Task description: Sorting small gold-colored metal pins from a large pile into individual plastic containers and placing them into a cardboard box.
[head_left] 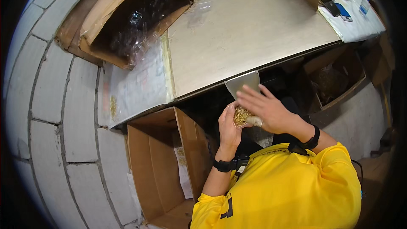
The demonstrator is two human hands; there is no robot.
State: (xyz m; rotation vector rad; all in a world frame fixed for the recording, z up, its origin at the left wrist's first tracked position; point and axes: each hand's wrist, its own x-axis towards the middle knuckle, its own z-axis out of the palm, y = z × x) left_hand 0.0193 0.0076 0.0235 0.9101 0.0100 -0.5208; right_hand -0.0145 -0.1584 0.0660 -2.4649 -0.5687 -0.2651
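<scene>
Close in front of my body, my left hand (229,128) is wrapped round a small shallow box filled with thin golden pieces (242,116). The pieces are too small to name, and the box's far side is hidden. Stretched out flat above it is my right hand (269,109), fingers extended and holding nothing. A pale wrap (255,121) covers one digit of this hand, right at the box's edge. Beyond both hands, a white sheet (243,85) hangs at the front edge of the beige table (254,29).
A tilted carton (101,21) of clear plastic boxes (142,25) stands at the table's far left. Below are an open carton (154,165) on the left and another carton (339,87) on the right. Phones (335,9) and a small bottle (364,6) lie far right.
</scene>
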